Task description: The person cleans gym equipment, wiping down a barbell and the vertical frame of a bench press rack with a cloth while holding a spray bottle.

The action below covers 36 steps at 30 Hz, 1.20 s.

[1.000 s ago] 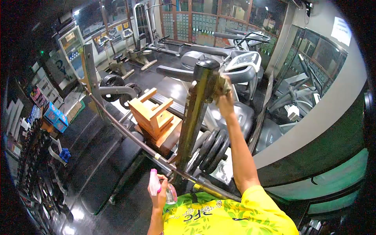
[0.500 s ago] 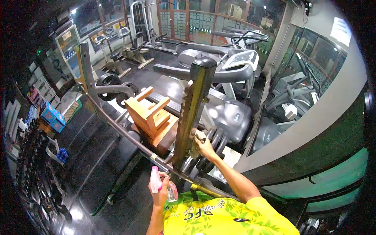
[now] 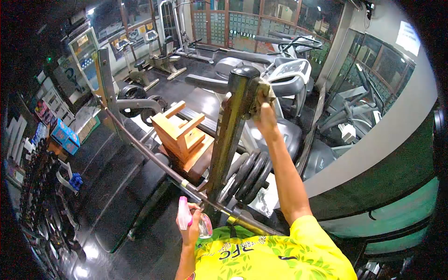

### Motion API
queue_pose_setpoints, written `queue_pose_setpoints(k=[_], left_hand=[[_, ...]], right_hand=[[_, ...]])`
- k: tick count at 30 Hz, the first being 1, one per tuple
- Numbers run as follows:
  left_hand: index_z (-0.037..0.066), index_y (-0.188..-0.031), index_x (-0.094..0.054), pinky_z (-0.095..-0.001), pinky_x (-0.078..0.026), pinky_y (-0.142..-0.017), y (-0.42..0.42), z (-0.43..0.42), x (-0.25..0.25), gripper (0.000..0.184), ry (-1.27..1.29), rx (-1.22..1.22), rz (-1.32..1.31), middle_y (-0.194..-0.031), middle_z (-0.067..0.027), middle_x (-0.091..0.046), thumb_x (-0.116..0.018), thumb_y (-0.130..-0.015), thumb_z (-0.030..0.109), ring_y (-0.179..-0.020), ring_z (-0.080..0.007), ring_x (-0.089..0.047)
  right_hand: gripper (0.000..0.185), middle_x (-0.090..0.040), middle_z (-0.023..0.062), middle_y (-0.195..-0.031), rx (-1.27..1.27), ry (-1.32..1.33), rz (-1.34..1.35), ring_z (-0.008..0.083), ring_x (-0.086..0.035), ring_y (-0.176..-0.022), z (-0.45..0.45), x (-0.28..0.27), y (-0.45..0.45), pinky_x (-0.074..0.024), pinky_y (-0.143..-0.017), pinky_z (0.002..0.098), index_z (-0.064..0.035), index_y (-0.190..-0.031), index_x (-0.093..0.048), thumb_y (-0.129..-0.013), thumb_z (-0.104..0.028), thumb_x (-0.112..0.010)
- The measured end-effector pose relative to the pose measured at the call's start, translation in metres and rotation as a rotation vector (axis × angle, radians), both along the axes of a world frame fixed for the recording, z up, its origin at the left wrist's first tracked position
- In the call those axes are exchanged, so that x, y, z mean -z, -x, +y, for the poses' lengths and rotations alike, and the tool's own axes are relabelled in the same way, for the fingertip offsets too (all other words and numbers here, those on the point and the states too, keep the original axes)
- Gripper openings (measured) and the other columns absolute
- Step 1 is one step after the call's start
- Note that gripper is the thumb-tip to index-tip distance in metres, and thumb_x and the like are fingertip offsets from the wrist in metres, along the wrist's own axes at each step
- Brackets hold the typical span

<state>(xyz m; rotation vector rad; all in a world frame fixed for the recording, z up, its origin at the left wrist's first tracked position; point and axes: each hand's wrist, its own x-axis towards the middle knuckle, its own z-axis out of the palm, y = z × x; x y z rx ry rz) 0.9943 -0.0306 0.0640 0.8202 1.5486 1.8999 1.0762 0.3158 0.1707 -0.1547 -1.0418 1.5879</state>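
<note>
My right hand (image 3: pixel 267 117) is closed on a pale cloth (image 3: pixel 264 95), pressed to the right side of a dark upright post (image 3: pixel 227 135) near its top. The post belongs to a barbell rack. Low in front of my chest, my left hand (image 3: pixel 190 223) grips a spray bottle (image 3: pixel 204 226) with a pink and white trigger head. Just above that hand, a long barbell (image 3: pixel 158 163) runs slantwise across the rack, in front of the post's base.
A wooden stool (image 3: pixel 179 137) lies behind the barbell. Black weight plates (image 3: pixel 249 176) hang right of the post. Behind them stands a treadmill (image 3: pixel 284 74). A black bench (image 3: pixel 135 200) is at the lower left, with a dumbbell rack (image 3: pixel 42 196) beyond. A mirror (image 3: pixel 368 88) lines the right wall.
My right hand has moved up along the post with the cloth, from beside the weight plates to near the top. My left hand stays low with the spray bottle.
</note>
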Motion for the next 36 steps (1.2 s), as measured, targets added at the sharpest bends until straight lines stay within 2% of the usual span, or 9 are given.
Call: queue_pose_setpoints(k=[3,6,9,11,14,15,23,29,36], left_hand=[[0.000,-0.093,-0.050,-0.0243,-0.046,-0.058,0.000,-0.004,0.000,0.012,0.015,0.002,-0.028,-0.079,-0.0040,-0.053,-0.056,-0.083,0.002,-0.061,-0.0086,-0.054],[0.002,-0.100,-0.043,-0.0263,-0.047,-0.056,0.005,-0.008,0.020,0.018,0.029,0.048,0.086,-0.085,-0.0056,-0.050,-0.052,-0.084,-0.002,-0.058,-0.0104,-0.053],[0.001,-0.103,-0.044,-0.0260,-0.047,-0.056,0.002,-0.007,0.019,0.020,0.057,0.033,0.102,-0.085,-0.0057,-0.050,-0.051,-0.085,-0.002,-0.057,-0.0106,-0.054],[0.001,-0.108,-0.043,-0.0258,-0.047,-0.057,-0.002,-0.004,0.016,0.024,0.005,0.027,0.054,-0.087,-0.0063,-0.050,-0.051,-0.085,-0.001,-0.057,-0.0111,-0.054],[0.001,-0.093,-0.050,-0.0249,-0.046,-0.060,-0.008,0.000,-0.003,0.010,0.011,0.035,-0.017,-0.077,-0.0038,-0.053,-0.054,-0.084,0.000,-0.061,-0.0088,-0.055],[0.001,-0.093,-0.050,-0.0249,-0.046,-0.060,-0.010,0.001,-0.003,0.010,0.016,0.034,-0.019,-0.077,-0.0038,-0.053,-0.054,-0.084,0.000,-0.061,-0.0088,-0.055],[0.000,-0.094,-0.049,-0.0252,-0.047,-0.059,-0.012,-0.001,0.010,0.013,-0.009,0.032,-0.053,-0.080,-0.0046,-0.054,-0.055,-0.083,-0.002,-0.062,-0.0096,-0.056],[0.000,-0.094,-0.050,-0.0246,-0.046,-0.060,-0.011,0.003,0.006,0.013,0.010,0.041,-0.028,-0.081,-0.0046,-0.055,-0.056,-0.082,-0.001,-0.063,-0.0091,-0.055],[0.001,-0.094,-0.051,-0.0241,-0.046,-0.062,-0.006,0.000,0.003,0.014,0.009,0.000,0.004,-0.083,-0.0051,-0.056,-0.058,-0.082,0.001,-0.067,-0.0087,-0.055]], right_hand=[[0.039,-0.055,0.0006,-0.105,0.217,-0.203,-0.236,0.0129,-0.054,-0.087,-0.002,0.062,-0.003,-0.0463,-0.075,0.0275,-0.0155,-0.123,-0.048,-0.086,-0.005,-0.038],[0.038,-0.055,0.0024,-0.112,0.176,0.280,-0.552,0.0151,-0.052,-0.101,-0.071,0.124,-0.014,-0.0418,-0.090,0.0307,-0.0081,-0.124,-0.046,-0.086,-0.009,-0.050],[0.031,-0.058,0.0035,-0.105,0.164,0.163,-0.754,0.0150,-0.053,-0.095,-0.089,0.270,-0.018,-0.0413,-0.087,0.0297,-0.0072,-0.119,-0.051,-0.087,-0.010,-0.054],[0.026,-0.058,0.0009,-0.093,0.025,0.237,-0.936,0.0114,-0.053,-0.083,-0.124,0.246,-0.028,-0.0442,-0.072,0.0278,-0.0062,-0.111,-0.055,-0.087,-0.014,-0.057],[0.030,-0.066,0.0136,-0.091,0.125,0.140,-1.184,0.0248,-0.064,-0.085,-0.126,0.257,-0.028,-0.0477,-0.074,0.0349,-0.0127,-0.110,-0.056,-0.083,-0.026,-0.059],[0.022,-0.060,0.0030,-0.085,0.095,0.214,-1.152,0.0102,-0.050,-0.070,-0.120,0.257,-0.023,-0.0425,-0.061,0.0250,-0.0057,-0.106,-0.056,-0.085,-0.011,-0.059],[0.017,-0.059,0.0025,-0.082,0.171,0.159,-1.110,0.0110,-0.054,-0.074,-0.152,0.210,-0.022,-0.0454,-0.065,0.0266,-0.0039,-0.093,-0.052,-0.082,-0.008,-0.065],[0.014,-0.062,0.0040,-0.089,-0.130,0.613,-0.476,0.0142,-0.059,-0.080,-0.153,0.151,-0.032,-0.0503,-0.070,0.0286,-0.0049,-0.098,-0.055,-0.085,-0.009,-0.060],[0.042,-0.052,0.0128,-0.119,0.665,-0.152,-0.440,0.0250,-0.058,-0.099,-0.131,0.062,0.000,-0.0486,-0.083,0.0325,-0.0025,-0.125,-0.045,-0.084,0.001,-0.052]])
